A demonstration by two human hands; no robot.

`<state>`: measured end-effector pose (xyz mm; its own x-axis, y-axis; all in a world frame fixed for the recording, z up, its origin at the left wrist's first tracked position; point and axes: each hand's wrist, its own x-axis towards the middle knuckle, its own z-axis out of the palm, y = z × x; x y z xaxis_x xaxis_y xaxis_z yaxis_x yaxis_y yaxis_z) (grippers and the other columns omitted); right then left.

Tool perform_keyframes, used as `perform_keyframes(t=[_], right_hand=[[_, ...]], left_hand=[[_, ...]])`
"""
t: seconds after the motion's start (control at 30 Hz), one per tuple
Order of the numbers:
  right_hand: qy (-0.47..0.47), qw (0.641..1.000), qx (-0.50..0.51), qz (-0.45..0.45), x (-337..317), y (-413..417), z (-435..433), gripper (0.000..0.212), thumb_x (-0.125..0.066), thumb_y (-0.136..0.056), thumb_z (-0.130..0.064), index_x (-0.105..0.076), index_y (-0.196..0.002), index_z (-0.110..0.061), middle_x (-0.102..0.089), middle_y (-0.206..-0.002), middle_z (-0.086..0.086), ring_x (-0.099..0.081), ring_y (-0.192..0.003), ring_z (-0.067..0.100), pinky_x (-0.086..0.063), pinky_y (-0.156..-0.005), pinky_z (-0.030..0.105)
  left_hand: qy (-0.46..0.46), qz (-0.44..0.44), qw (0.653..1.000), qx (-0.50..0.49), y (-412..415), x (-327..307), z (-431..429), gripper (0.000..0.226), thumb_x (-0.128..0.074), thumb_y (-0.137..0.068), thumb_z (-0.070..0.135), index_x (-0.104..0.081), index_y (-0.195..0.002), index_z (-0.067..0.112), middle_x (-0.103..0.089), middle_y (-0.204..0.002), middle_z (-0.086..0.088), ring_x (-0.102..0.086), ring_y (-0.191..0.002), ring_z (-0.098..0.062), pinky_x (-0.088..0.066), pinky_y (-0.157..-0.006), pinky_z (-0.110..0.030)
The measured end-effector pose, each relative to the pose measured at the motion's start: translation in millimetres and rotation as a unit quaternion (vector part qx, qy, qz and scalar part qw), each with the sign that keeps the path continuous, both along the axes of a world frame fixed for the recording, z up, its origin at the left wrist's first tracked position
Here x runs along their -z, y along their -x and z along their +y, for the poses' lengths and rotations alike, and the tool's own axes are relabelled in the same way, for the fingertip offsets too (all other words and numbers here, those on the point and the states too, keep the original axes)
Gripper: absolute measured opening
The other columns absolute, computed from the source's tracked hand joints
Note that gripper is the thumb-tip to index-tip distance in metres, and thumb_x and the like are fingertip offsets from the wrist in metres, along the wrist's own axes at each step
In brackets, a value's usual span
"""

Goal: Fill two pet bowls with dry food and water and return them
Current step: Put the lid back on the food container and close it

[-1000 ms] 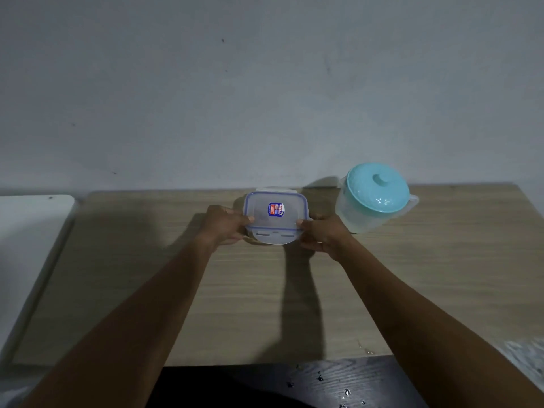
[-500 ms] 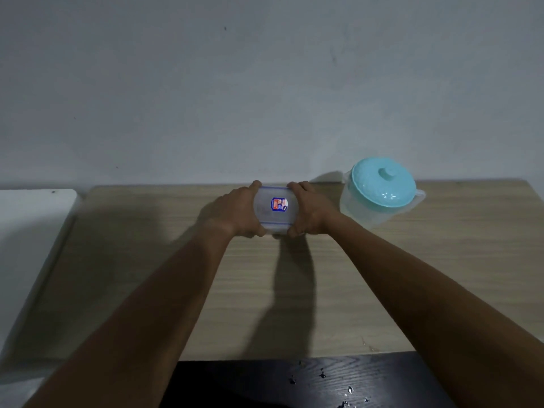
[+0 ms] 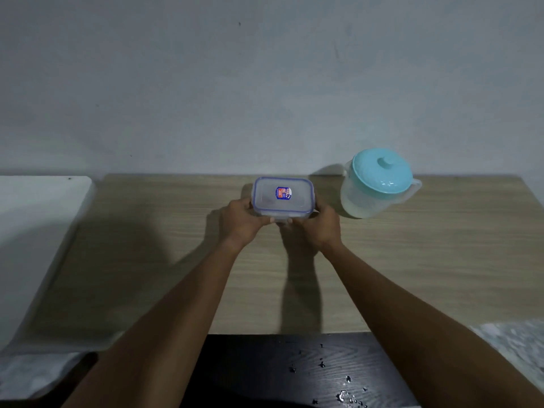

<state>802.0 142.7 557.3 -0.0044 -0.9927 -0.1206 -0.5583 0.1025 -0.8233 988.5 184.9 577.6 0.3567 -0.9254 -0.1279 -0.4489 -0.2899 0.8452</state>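
Note:
A small clear plastic food container (image 3: 282,197) with a blue-rimmed lid and a red-and-blue sticker sits at the back middle of the wooden table (image 3: 426,260). My left hand (image 3: 243,222) grips its near left corner and my right hand (image 3: 319,226) grips its near right corner, with fingertips meeting at the front clasp. What the container holds cannot be made out. To the right stands a translucent water jug (image 3: 376,184) with a turquoise lid, apart from my hands. No pet bowls are in view.
A white surface (image 3: 32,245) adjoins the table on the left. Below the table's near edge lies a dark wooden surface (image 3: 294,372) with water droplets on it. A grey wall rises directly behind the table.
Both hands moved from the container's left and right sides to its near edge. The container now lies with its long side toward me, slightly farther back.

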Motion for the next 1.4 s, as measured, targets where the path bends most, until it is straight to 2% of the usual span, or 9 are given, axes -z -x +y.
perform_keyframes(t=[0.13,0.27,0.53,0.77,0.93,1.1,1.23,1.33,1.4], right_hand=[[0.006,0.999,0.008,-0.038,-3.9,1.7,23.6,0.056,-0.090,-0.065,-0.023,-0.070,-0.117,-0.027,-0.075,-0.098,-0.009,-0.073,-0.083,0.015,-0.058,-0.083,0.037],[0.021,0.998,0.018,-0.064,-3.7,10.5,47.1,0.060,-0.089,-0.067,-0.021,-0.067,-0.122,-0.030,-0.075,-0.106,-0.010,-0.073,-0.090,0.011,-0.059,-0.086,0.041],[0.036,0.995,0.016,-0.096,-18.3,46.2,97.1,0.069,-0.091,-0.066,-0.019,-0.063,-0.127,-0.031,-0.073,-0.113,-0.006,-0.074,-0.095,0.017,-0.060,-0.087,0.045],[0.044,0.994,-0.013,-0.097,-27.9,105.6,142.8,0.057,-0.089,-0.066,-0.024,-0.064,-0.115,-0.038,-0.072,-0.109,-0.010,-0.074,-0.092,0.019,-0.060,-0.083,0.044],[0.034,0.994,-0.041,-0.099,-25.4,153.8,182.2,0.056,-0.090,-0.069,-0.020,-0.066,-0.119,-0.027,-0.072,-0.111,-0.008,-0.074,-0.093,0.018,-0.060,-0.083,0.040],[0.024,0.992,-0.057,-0.106,-20.4,185.4,212.1,0.059,-0.090,-0.068,-0.020,-0.066,-0.121,-0.027,-0.072,-0.111,-0.009,-0.074,-0.088,0.019,-0.061,-0.082,0.046],[0.013,0.991,-0.072,-0.110,-15.3,202.4,229.5,0.063,-0.088,-0.062,-0.030,-0.067,-0.121,-0.027,-0.073,-0.110,-0.009,-0.076,-0.081,0.016,-0.061,-0.079,0.047],[0.012,0.991,-0.088,-0.104,-11.6,207.2,238.6,0.067,-0.084,-0.058,-0.042,-0.066,-0.121,-0.029,-0.074,-0.110,-0.011,-0.075,-0.079,0.012,-0.061,-0.080,0.045],[0.010,0.991,-0.093,-0.096,-12.7,208.2,244.9,0.063,-0.089,-0.065,-0.030,-0.066,-0.124,-0.026,-0.074,-0.110,-0.011,-0.074,-0.079,0.010,-0.060,-0.078,0.038]], left_hand=[[0.004,0.018,1.000,-0.006,-0.8,-3.7,14.9,0.044,-0.093,-0.056,0.028,-0.078,-0.096,0.020,-0.077,-0.087,0.004,-0.071,-0.080,-0.010,-0.059,-0.072,-0.033],[0.021,0.035,0.999,0.006,6.2,-11.1,36.7,0.048,-0.093,-0.058,0.021,-0.077,-0.103,0.017,-0.070,-0.086,0.013,-0.066,-0.079,-0.003,-0.058,-0.077,-0.031],[0.041,0.072,0.997,-0.006,37.0,-22.1,85.5,0.057,-0.094,-0.051,0.020,-0.076,-0.105,0.020,-0.076,-0.095,0.009,-0.072,-0.086,-0.007,-0.061,-0.075,-0.045],[0.062,0.053,0.997,-0.010,94.9,-38.1,141.4,0.056,-0.094,-0.053,0.023,-0.076,-0.106,0.018,-0.074,-0.097,0.009,-0.070,-0.094,-0.004,-0.058,-0.088,-0.032],[0.052,0.042,0.998,-0.023,143.2,-42.5,189.9,0.055,-0.094,-0.058,0.022,-0.075,-0.110,0.018,-0.071,-0.100,0.011,-0.067,-0.091,-0.001,-0.051,-0.074,-0.008],[0.047,0.042,0.997,-0.042,174.0,-39.7,228.2,0.055,-0.093,-0.059,0.019,-0.075,-0.110,0.018,-0.070,-0.096,0.012,-0.065,-0.088,0.003,-0.052,-0.083,-0.015],[0.037,0.050,0.996,-0.056,190.2,-34.5,247.1,0.059,-0.094,-0.059,0.014,-0.073,-0.114,0.013,-0.068,-0.098,0.009,-0.063,-0.082,0.005,-0.046,-0.069,-0.001],[0.033,0.071,0.996,-0.053,193.9,-29.2,256.6,0.058,-0.093,-0.058,0.009,-0.073,-0.112,0.009,-0.073,-0.101,0.003,-0.066,-0.076,0.010,-0.050,-0.068,-0.005],[0.024,0.078,0.995,-0.059,193.0,-25.0,264.0,0.056,-0.094,-0.057,0.009,-0.074,-0.108,0.008,-0.074,-0.095,0.002,-0.066,-0.072,0.012,-0.052,-0.068,-0.009]])
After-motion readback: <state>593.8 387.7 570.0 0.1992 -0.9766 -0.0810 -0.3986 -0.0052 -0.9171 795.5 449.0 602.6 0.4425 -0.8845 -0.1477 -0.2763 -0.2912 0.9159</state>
